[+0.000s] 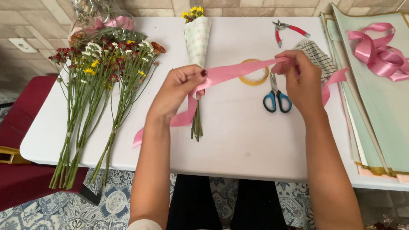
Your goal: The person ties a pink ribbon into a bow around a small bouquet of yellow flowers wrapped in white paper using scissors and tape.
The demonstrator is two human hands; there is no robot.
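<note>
- Both forearms rise from the bottom edge of the frame; a pale shirt shows lowest, dark trousers under the worktop (241,148) edge.
- Left hand (177,90), centre-left: fingers closed in a pinch grip on the pink ribbon (228,72), with the loose tail dropping down-left past the worktop edge.
- Right hand (300,81), centre-right: grip closed on the other end of the same ribbon, which is pulled taut between the two hands; a further tail curls off to the right.
- Ribbon stretch hangs just above the small wrapped bouquet (197,42), a checked paper cone with yellow blooms at top centre and stems pointing toward the camera.
- Step, as I judge it: ribbon measured or straightened over the cone, not yet wrapped round the stems.
- Next move likely calls for lowering the ribbon to the cone's narrow neck while keeping tension in both pinches.
- Blue-handled scissors (277,98) lie just beside the right hand; tape ring (254,72) lies behind the ribbon.
- Red-handled cutters (286,30) upper centre-right.
- Loose flower stems (99,95) lie left on the worktop, overhanging its near edge.
- Wrapping sheets (404,114) stacked at right, a pink ribbon bundle (387,57) on top.
</note>
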